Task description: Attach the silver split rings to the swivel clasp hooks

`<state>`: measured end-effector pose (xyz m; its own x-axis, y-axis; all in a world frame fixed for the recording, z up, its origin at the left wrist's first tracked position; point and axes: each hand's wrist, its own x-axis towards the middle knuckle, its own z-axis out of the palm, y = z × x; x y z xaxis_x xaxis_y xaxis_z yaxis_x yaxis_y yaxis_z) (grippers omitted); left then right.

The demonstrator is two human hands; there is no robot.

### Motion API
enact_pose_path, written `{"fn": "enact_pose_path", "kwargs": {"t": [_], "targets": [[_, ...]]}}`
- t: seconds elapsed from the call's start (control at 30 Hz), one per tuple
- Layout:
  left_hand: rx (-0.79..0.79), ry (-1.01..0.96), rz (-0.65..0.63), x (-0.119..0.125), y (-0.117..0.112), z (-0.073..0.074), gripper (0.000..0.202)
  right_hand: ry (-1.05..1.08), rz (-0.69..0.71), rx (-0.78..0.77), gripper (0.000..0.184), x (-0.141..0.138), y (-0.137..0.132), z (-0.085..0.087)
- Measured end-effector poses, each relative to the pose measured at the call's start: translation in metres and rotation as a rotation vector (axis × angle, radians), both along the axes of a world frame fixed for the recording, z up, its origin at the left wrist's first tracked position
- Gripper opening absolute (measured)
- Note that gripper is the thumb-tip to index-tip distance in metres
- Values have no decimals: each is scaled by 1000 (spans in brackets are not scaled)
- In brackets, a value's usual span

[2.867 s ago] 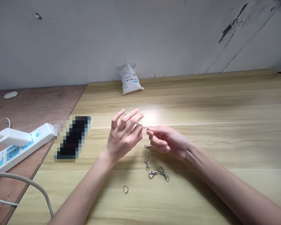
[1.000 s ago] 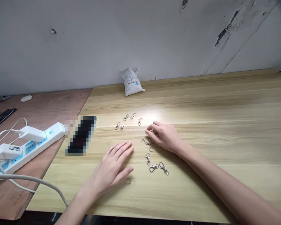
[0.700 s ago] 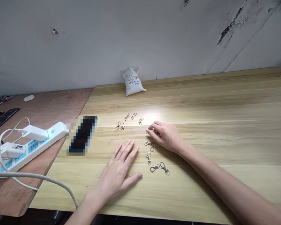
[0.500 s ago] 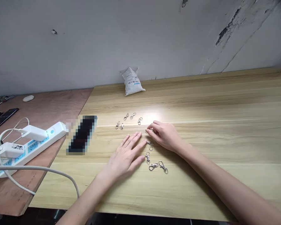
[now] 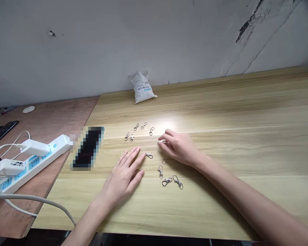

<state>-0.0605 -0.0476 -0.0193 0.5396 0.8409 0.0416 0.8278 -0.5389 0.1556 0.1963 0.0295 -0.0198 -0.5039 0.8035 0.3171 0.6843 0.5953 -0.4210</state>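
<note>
My left hand lies palm down on the wooden tabletop with its fingers spread. Its index fingertip touches a silver swivel clasp, and a small metal ring shows between thumb and index finger. To the right, my right hand rests on its side, fingers curled around a small metal clasp, mostly hidden by them. Below it lie a loose split ring and three more clasps, one of them upright in view. Farther back sits a group of several clasps with rings.
A white printed packet stands near the wall. To the left are a blurred-out dark object, a white power strip with plugs and cables, a phone and a white oval case.
My left hand has slid left, drawing one clasp with it away from the loose ring. The right hand stays nearly in place. The view has shifted slightly.
</note>
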Motion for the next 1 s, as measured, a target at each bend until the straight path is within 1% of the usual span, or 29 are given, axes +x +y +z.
{"fn": "enact_pose_path", "kwargs": {"t": [0.07,0.17,0.23,0.33,0.43,0.57,0.63,0.73,0.83,0.93,1.0], "targets": [[-1,3,0,1,0,1,56,-18,44,26,30,-5,-5,4],[4,12,-3,2,0,1,53,-92,118,21,30,-17,-13,6],[18,8,-4,3,1,1,53,-139,140,22,29,-24,-17,4],[32,-6,-7,4,1,1,53,-149,139,45,29,-29,-19,-1],[25,-17,3,2,-1,1,51,-152,122,60,30,-25,-17,-3],[15,-44,17,-8,-12,3,46,-148,144,45,31,-13,-12,3],[14,-73,37,-14,-18,3,44,-109,154,54,31,-7,-7,7],[7,-103,72,-16,-23,2,48,-2,102,69,27,-4,-1,9],[-2,-105,92,-7,-17,-1,52,109,86,-24,30,-5,1,4],[-5,-111,72,4,-3,-4,49,161,159,-163,36,-8,-3,1],[-6,-121,58,8,7,-5,45,183,211,-257,38,-10,-9,3]]}}
